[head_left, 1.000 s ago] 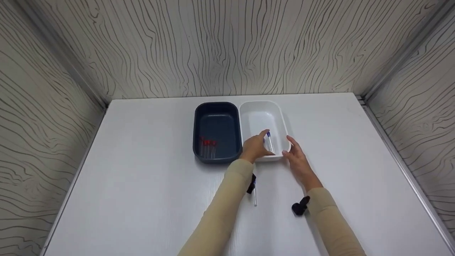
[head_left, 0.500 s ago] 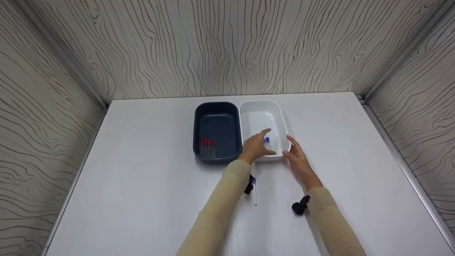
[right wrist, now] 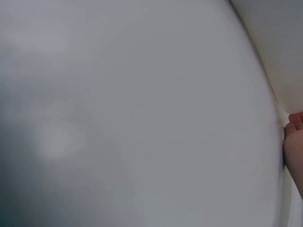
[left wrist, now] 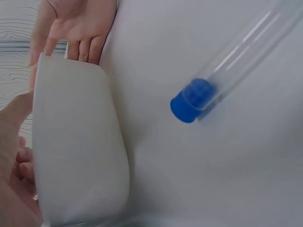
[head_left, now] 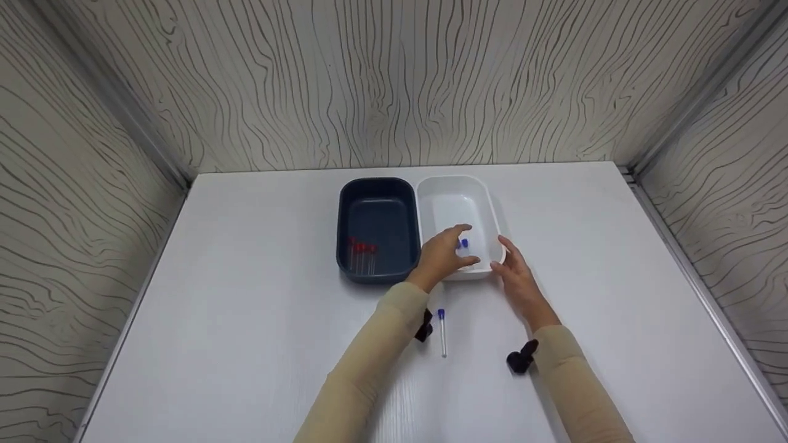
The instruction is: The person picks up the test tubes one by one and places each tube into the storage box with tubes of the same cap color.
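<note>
My left hand [head_left: 444, 255] hovers over the near end of a white tray [head_left: 452, 184], thumb and index finger spread apart with nothing between them. Several fingers of it are hidden in the head view. Under it, blue caps [head_left: 465, 243] of test tubes show inside the tray; the tubes themselves are mostly covered. With fingers and thumb, my right hand [head_left: 517, 274] holds the tray's near right corner, as the left wrist view confirms with the right hand [left wrist: 87, 28] around the wall. On the table in front lies a blue-capped test tube [head_left: 442, 335].
A dark blue tray [head_left: 375, 279] stands against the white tray's left side, with several red-capped test tubes [head_left: 362, 249] at its near end. Patterned panels [head_left: 394, 86] enclose the white table [head_left: 246, 307] at the back and sides.
A blue-capped tube upright between my left thumb and index finger has been let go and has dropped into the white tray. The left hand has drawn back slightly; the right stays put.
</note>
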Tool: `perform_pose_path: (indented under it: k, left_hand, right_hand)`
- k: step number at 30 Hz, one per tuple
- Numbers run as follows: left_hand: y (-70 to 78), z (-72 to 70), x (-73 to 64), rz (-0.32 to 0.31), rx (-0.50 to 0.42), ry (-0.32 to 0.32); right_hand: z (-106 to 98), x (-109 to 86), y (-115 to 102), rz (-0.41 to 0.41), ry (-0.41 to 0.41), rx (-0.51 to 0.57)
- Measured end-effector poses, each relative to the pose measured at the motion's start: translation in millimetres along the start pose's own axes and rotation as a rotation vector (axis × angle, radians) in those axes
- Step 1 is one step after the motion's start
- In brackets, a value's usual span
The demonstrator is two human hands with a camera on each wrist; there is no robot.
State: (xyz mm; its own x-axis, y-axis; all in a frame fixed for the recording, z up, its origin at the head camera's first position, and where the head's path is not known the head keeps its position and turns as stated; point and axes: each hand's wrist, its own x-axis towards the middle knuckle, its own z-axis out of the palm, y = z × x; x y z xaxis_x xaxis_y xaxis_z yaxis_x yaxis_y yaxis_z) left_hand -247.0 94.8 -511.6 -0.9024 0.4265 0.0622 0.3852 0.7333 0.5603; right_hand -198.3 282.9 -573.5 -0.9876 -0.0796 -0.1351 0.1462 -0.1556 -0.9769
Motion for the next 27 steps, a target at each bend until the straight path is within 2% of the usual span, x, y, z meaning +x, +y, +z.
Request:
perform_pose_path:
  k: [8,14,17,22,27]
  left_hand:
    - [4.1,-9.1,-12.8,0.041,-0.012,0.014]
    - [3.7,-7.1,-25.2,0.124,-0.005,0.066]
    - [3.5,-5.9,-32.3,0.154,-0.047,0.083]
    - [4.0,-6.8,-43.8,0.165,-0.123,0.065]
    - [2.7,-7.5,-55.3,0.179,-0.145,0.070]
  right_hand:
    - [-1,-0.3,0,0.001,-0.013,-0.001]
    - [-2,-0.3,0,-0.004,-0.022,0.026]
    - [-2,0.4,0,-0.013,-0.032,0.030]
    - [-2,0.3,1,-0.019,-0.035,0.000]
    - [-3,-0.2,1,-0.030,-0.037,-0.010]
